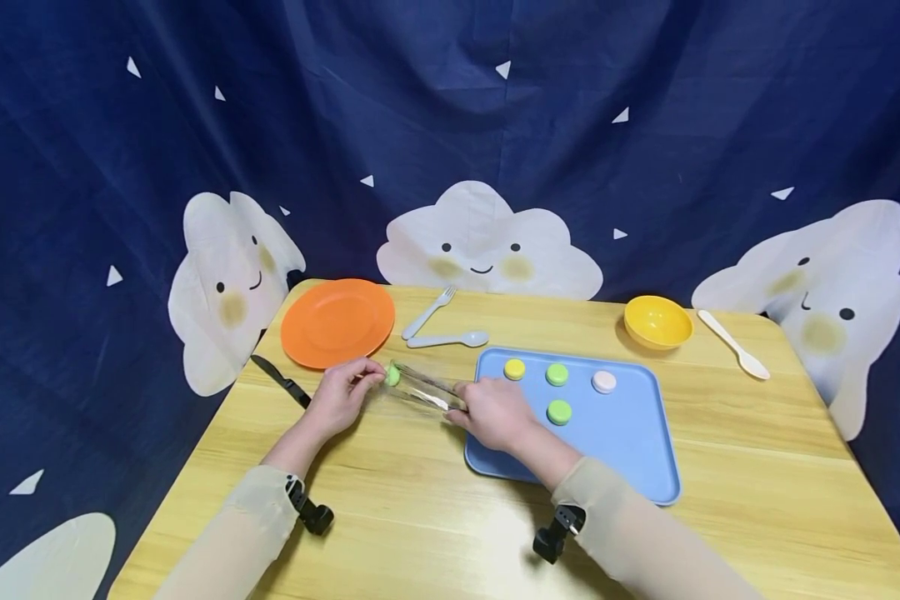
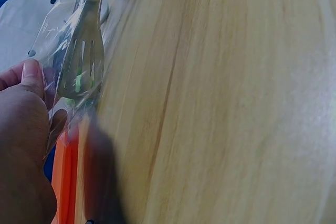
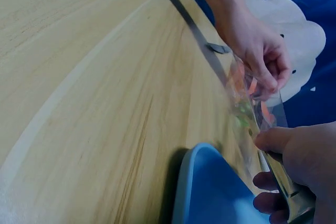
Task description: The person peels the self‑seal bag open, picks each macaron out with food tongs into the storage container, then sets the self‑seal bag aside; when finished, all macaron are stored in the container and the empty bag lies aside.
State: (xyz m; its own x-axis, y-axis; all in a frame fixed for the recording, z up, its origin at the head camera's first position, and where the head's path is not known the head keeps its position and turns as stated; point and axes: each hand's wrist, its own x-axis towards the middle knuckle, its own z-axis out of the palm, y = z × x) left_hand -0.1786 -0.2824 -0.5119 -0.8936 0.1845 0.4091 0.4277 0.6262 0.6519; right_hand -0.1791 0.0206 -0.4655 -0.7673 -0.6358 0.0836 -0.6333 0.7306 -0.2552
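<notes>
My right hand [image 1: 498, 412] grips metal tongs [image 1: 426, 385], which reach left from the blue tray's edge. Slots show in the flat tip of the tongs in the left wrist view. Around that tip is a clear plastic bag [image 2: 47, 35]. With thumb and fingers, my left hand [image 1: 340, 397] pinches the edge of the bag. A green macaron [image 1: 393, 376] is at the far end of the tongs, near the left fingertips; its colour shows through the slots in the left wrist view.
The blue tray [image 1: 622, 450] holds several macarons, yellow, green and pale pink. An orange plate [image 1: 337, 321], grey fork [image 1: 429, 312] and grey spoon [image 1: 450, 339] lie behind. A black knife [image 1: 281, 379] is left; a yellow bowl [image 1: 657, 321] and white spoon [image 1: 733, 344] are right.
</notes>
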